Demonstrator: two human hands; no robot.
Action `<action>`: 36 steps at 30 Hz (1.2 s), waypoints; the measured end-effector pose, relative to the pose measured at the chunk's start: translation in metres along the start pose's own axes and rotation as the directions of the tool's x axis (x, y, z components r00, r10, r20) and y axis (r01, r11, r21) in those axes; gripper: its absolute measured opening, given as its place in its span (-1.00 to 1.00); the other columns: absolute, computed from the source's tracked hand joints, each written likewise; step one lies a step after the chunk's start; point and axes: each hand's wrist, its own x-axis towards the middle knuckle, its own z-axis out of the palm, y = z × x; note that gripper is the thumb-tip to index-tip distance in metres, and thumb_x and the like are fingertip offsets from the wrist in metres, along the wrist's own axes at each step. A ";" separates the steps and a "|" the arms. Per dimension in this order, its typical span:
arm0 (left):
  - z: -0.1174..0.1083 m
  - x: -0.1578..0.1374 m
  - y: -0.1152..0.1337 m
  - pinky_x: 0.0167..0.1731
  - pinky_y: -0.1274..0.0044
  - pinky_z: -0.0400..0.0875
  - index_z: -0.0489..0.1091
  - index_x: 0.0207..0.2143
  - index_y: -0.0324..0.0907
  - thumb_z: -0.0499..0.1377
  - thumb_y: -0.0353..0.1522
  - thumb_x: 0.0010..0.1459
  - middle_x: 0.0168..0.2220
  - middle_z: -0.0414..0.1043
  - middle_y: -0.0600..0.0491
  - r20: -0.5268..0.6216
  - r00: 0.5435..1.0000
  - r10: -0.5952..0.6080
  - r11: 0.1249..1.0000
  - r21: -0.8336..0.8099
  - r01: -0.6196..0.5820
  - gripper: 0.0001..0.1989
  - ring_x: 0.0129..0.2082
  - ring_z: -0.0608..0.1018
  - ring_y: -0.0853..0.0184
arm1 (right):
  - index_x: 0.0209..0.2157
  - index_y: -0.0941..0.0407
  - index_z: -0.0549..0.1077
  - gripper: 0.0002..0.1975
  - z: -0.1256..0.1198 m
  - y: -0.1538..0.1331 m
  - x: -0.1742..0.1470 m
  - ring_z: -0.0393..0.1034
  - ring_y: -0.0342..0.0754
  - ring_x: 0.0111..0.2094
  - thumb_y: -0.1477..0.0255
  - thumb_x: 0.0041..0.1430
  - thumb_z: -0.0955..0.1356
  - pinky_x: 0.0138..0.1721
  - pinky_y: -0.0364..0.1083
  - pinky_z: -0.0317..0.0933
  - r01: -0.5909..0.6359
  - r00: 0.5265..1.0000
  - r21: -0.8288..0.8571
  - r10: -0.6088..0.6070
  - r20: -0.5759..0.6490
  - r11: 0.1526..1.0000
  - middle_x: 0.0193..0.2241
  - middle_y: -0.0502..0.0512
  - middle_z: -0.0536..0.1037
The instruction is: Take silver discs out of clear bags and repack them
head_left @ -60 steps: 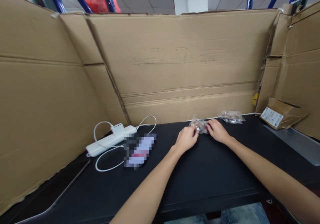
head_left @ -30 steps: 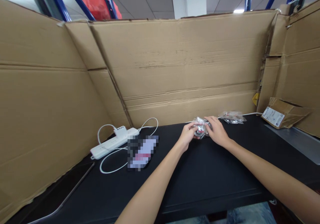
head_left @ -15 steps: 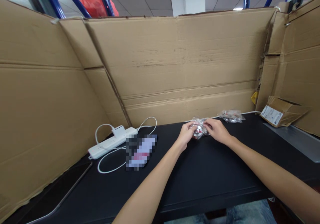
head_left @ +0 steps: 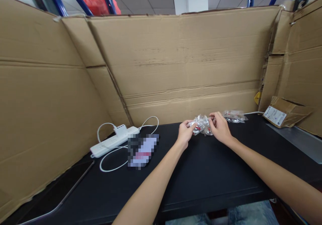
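**Bag between both hands, back half of table**

Left hand: grasping the bag's left end, thumb on top. Right hand: fingers curled at the bag's right end; can't tell if it's gripping or only touching. Bag is clear, crinkled, silver and red showing inside. Can't tell if it's clear of the surface.

Second bag lies just right of the right hand, near the cardboard wall. Further right: box, brown, white label, by the right wall, next to a flat grey sheet.

Left side: power strip, white, charger plugged in, cable looping toward a pixelated patch; contents unreadable. Dark flat panel at front left.
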 end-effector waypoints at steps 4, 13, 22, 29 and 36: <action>-0.002 0.002 -0.003 -0.67 0.66 0.26 0.43 -0.35 -0.27 0.35 -0.28 -0.08 -0.53 0.46 0.07 -0.017 0.999 0.031 0.999 -0.030 -0.031 -0.71 -0.62 0.44 0.44 | -0.17 0.11 0.45 -0.81 0.002 -0.009 -0.002 0.38 -0.10 -0.43 0.43 0.24 0.25 -0.30 -0.10 0.30 0.083 0.980 0.073 -0.095 0.175 0.994 -0.31 0.11 0.47; -0.004 -0.004 0.002 -0.53 0.48 0.54 0.40 -0.30 -0.24 0.34 -0.22 -0.03 -0.34 0.46 0.00 0.143 0.990 0.012 0.995 -0.103 0.003 -0.68 -0.46 0.53 0.35 | -0.20 0.18 0.44 -0.68 0.010 0.000 0.002 0.38 -0.16 -0.64 0.30 0.03 0.43 -0.65 -0.15 0.30 -0.523 0.833 0.469 0.310 0.459 0.711 -0.36 0.13 0.54; 0.000 -0.003 0.009 -0.66 0.56 0.45 0.41 -0.25 -0.24 0.18 -0.14 0.14 -0.38 0.44 0.00 0.073 0.997 -0.029 0.999 -0.028 0.031 -0.67 -0.52 0.51 0.36 | -0.26 0.23 0.51 -0.70 0.007 -0.008 -0.002 0.42 -0.17 -0.61 0.41 -0.06 0.52 -0.62 -0.20 0.33 -0.747 0.659 0.537 0.330 0.676 0.393 -0.50 0.09 0.54; 0.002 -0.003 0.008 -0.64 0.63 0.33 0.47 -0.31 -0.25 0.16 -0.19 0.07 -0.37 0.46 -0.01 0.103 0.993 0.054 0.994 -0.105 -0.043 -0.70 -0.50 0.46 0.39 | -0.28 0.21 0.45 -0.74 0.010 -0.003 -0.003 0.50 -0.07 -0.53 0.45 -0.01 0.50 -0.59 -0.19 0.34 -0.788 0.615 0.531 0.353 0.705 0.311 -0.46 0.11 0.55; 0.008 -0.005 0.007 -0.56 0.59 0.39 0.46 -0.27 -0.24 0.21 -0.30 0.02 -0.34 0.49 -0.01 0.042 0.989 0.144 0.983 -0.119 -0.138 -0.77 -0.47 0.50 0.36 | -0.28 0.22 0.44 -0.85 0.012 -0.006 -0.004 0.41 -0.17 -0.59 0.50 0.09 0.44 -0.53 -0.14 0.38 -0.806 0.583 0.576 0.362 0.727 0.141 -0.40 0.13 0.57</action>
